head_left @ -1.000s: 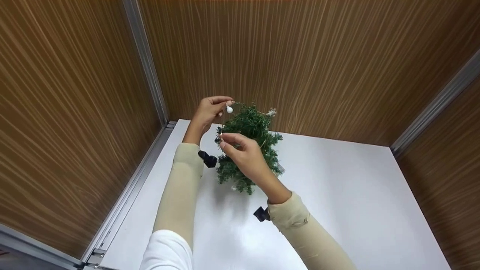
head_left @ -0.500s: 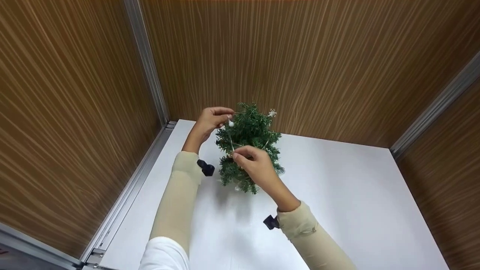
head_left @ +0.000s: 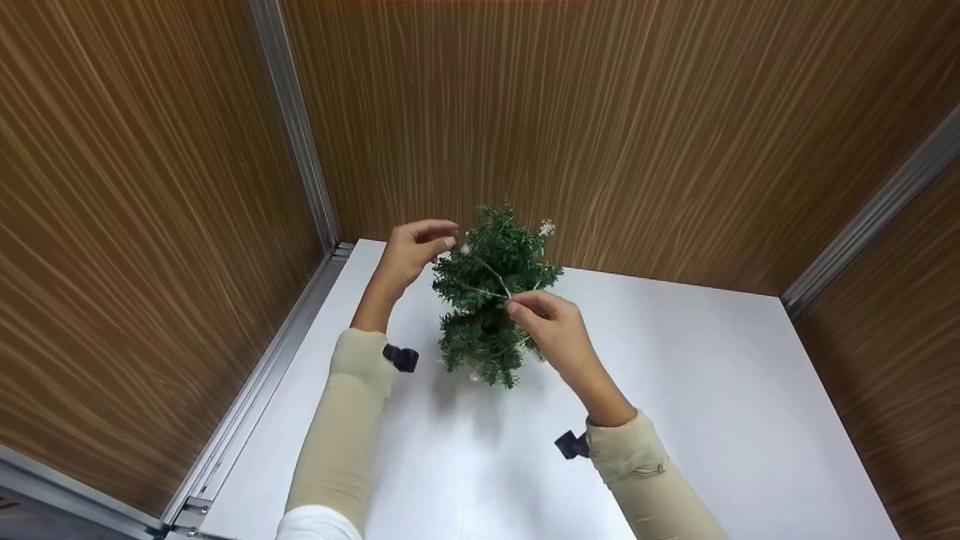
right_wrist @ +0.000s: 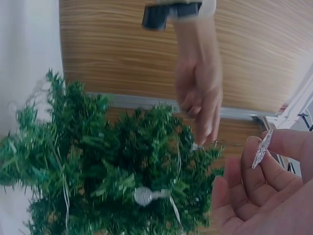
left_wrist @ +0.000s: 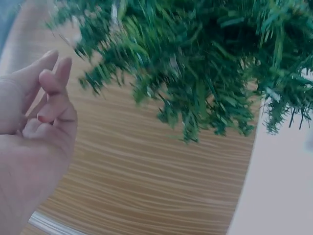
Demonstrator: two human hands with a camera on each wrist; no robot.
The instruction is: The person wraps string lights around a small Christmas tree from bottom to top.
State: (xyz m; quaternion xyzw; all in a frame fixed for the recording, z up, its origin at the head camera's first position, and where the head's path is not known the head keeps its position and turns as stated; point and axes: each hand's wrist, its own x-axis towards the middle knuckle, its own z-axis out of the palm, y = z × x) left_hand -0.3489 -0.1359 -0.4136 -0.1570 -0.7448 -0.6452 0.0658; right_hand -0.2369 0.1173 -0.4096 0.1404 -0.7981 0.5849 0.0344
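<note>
A small green artificial Christmas tree (head_left: 491, 259) stands on the white table, with a thin string-light wire (head_left: 495, 276) draped across it. My right hand (head_left: 553, 324) pinches the string light at the front of the tree. In the right wrist view, a clear, flat plastic ornament (right_wrist: 262, 149) sits between its thumb and fingers. Beside the tree's upper left is my left hand (head_left: 416, 247), fingers relaxed and holding nothing. Just right of its fingertips, a white ball bulb (head_left: 465, 249) rests among the branches. Another round bulb (right_wrist: 143, 196) shows in the right wrist view.
A white snowflake-like ornament (head_left: 547, 227) sticks out at the tree's upper right. Wood-grain panels (head_left: 600, 135) rise behind and on both sides of the white table (head_left: 675, 375). A metal rail (head_left: 292, 127) runs up the back left corner.
My left hand has let go of the wire by the white bulb and drawn slightly left. My right hand has moved right and down, drawing the string light across the tree's front.
</note>
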